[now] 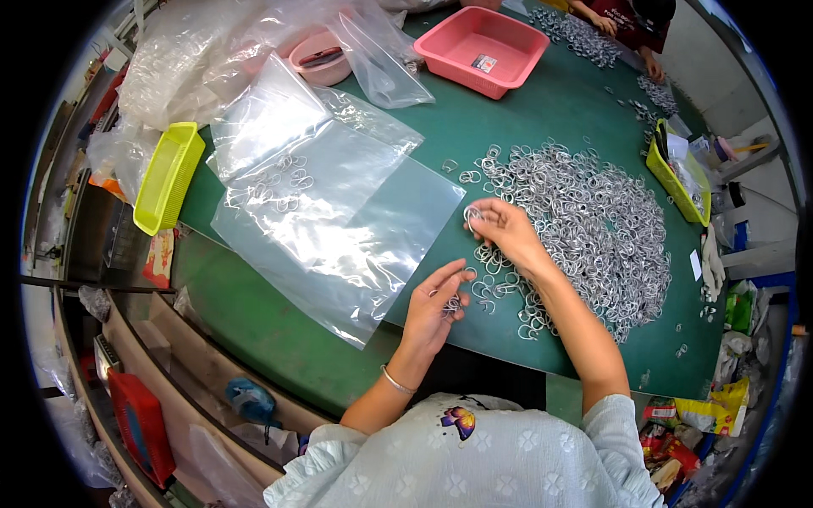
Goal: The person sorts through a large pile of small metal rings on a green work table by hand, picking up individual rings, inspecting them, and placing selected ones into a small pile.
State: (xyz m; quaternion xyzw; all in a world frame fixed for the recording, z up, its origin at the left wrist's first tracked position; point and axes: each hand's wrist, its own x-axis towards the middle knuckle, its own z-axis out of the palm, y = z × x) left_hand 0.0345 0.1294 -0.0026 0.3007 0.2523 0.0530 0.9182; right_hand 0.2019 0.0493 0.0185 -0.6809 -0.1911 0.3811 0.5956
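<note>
Beside the ring pile (593, 237), the right hand (506, 233) pinches a single ring (472, 216) while the left hand (430, 309) cups a bunch (449, 303), prob so none scatter.

Table (542, 114): broad, green, before me
Wall (720, 76): pale, right of the table
Floor (267, 292): green, below the table
Shelving (207, 345): brown-edged, left of the table

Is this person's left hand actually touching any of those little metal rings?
Touching: the head view shows several metal rings cupped in the left hand, right against its skin.
</note>
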